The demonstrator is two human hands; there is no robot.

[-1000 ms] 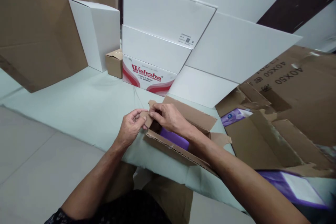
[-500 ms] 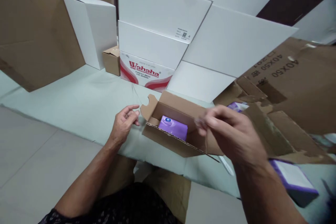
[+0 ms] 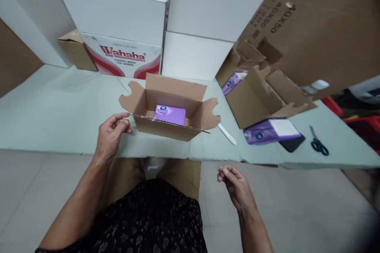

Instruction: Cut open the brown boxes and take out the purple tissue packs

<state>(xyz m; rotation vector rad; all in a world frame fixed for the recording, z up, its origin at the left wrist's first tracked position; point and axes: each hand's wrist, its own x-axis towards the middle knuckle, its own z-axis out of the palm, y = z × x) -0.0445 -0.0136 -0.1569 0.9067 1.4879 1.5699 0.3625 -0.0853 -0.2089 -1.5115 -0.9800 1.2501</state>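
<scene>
An open cardboard box [image 3: 163,131] stands on the table with its flaps up and spread. Inside it lies a purple tissue pack [image 3: 173,115] with a blue logo. My left hand [image 3: 109,136] is beside the box's front left corner, fingers loosely bent and apart, holding nothing; its index fingertip is close to the front edge, and I cannot tell whether it touches. Below the table's front edge, over the floor, my right hand [image 3: 236,185] pinches thumb and forefinger together. A tiny light speck shows at those fingertips, too small to name.
Right of the box lie a white pen-like tool [image 3: 227,134], another purple tissue pack [image 3: 261,131], a dark flat object [image 3: 293,143] and scissors [image 3: 319,144]. More open cardboard boxes [image 3: 246,102] stand behind them. White Wahaha cartons [image 3: 124,57] line the back.
My right hand has moved from above the box's right end down and back past the table edge, still pinched. My left hand stays beside the box. The view has tilted down and right.
</scene>
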